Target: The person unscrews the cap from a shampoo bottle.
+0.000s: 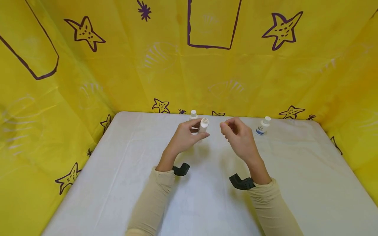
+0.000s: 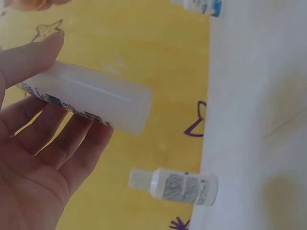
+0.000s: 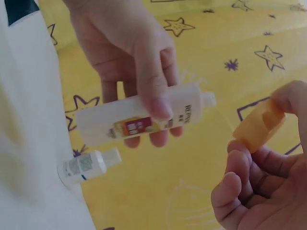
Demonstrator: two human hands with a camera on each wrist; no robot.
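My left hand (image 1: 197, 129) grips a small white bottle (image 1: 203, 125) above the far middle of the white table (image 1: 206, 203). In the right wrist view this bottle (image 3: 139, 119) lies sideways in the left hand (image 3: 144, 62), its neck bare and pointing at the right hand. My right hand (image 1: 228, 127) is just to the right of it and pinches an orange cap (image 3: 259, 125) between thumb and fingertips. In the left wrist view the bottle (image 2: 91, 98) rests across the left hand's fingers (image 2: 72, 143).
A second small white capped bottle (image 1: 193, 114) stands at the table's far edge behind the left hand. A third one with a blue label (image 1: 262, 126) stands to the right. Yellow cloth with purple stars (image 1: 88, 82) walls in three sides of the table.
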